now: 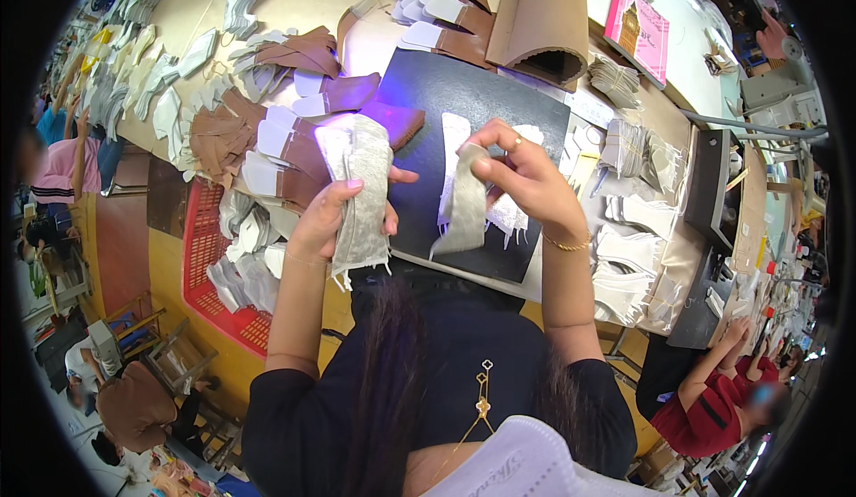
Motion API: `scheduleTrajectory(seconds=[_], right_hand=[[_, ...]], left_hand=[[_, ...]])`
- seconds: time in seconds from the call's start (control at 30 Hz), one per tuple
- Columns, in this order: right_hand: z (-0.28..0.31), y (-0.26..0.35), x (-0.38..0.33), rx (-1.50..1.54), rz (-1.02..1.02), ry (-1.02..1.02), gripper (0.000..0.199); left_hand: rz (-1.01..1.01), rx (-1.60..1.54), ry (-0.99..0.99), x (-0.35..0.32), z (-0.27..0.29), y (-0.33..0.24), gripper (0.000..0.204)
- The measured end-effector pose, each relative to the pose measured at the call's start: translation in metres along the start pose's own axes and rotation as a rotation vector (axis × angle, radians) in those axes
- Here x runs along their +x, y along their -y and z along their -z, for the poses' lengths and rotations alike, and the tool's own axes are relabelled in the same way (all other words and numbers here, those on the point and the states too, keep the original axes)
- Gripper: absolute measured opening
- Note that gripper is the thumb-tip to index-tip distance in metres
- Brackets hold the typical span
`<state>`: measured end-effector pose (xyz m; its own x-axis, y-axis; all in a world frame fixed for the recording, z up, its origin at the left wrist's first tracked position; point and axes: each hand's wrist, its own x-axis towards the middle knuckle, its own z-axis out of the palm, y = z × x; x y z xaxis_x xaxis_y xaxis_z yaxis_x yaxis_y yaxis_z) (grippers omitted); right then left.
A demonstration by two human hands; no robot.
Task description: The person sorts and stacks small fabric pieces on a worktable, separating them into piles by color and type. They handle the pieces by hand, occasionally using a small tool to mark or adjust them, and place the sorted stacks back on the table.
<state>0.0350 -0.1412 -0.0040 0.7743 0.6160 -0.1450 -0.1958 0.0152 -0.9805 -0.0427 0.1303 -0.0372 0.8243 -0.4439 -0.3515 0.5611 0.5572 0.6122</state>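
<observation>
My left hand (323,221) is closed round a stack of pale grey, fabric-like pieces (364,198) with frayed lower ends. Its thumb lies across the front, and some fingertips show past the right edge. To the right, my right hand (526,176) pinches the top of a single curved grey piece (463,207) between thumb and fingers. This piece hangs over a black board (419,96) on the table. Under and beside the right hand, white pieces with thread ends (454,129) lie on the board, partly hidden by the hand and the held piece.
Brown-and-white shaped pieces (299,147) are heaped at the left, beside a red basket (201,256) of pale pieces. A curved brown board (546,24) and a pink book (637,29) sit at the back. Bundled white pieces (624,265) line the right. Other people work on both sides.
</observation>
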Motion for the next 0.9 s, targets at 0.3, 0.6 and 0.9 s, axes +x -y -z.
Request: scheduleTrajectory(seconds=[0.3, 0.6, 0.9], right_hand=[[0.004, -0.039, 0.044, -0.618, 0.126, -0.183, 0.024], [-0.042, -0.032, 0.008, -0.750, 0.452, -0.289, 0.035], [-0.033, -0.027, -0.057, 0.242, 0.233, -0.259, 0.015]], left_hand=[[0.167, 0.010, -0.095, 0.009, 0.006, 0.025, 0.052], [0.064, 0.116, -0.060, 0.009, -0.017, 0.017, 0.043], [0.091, -0.014, -0.022, 0.030, -0.033, 0.021, 0.051]])
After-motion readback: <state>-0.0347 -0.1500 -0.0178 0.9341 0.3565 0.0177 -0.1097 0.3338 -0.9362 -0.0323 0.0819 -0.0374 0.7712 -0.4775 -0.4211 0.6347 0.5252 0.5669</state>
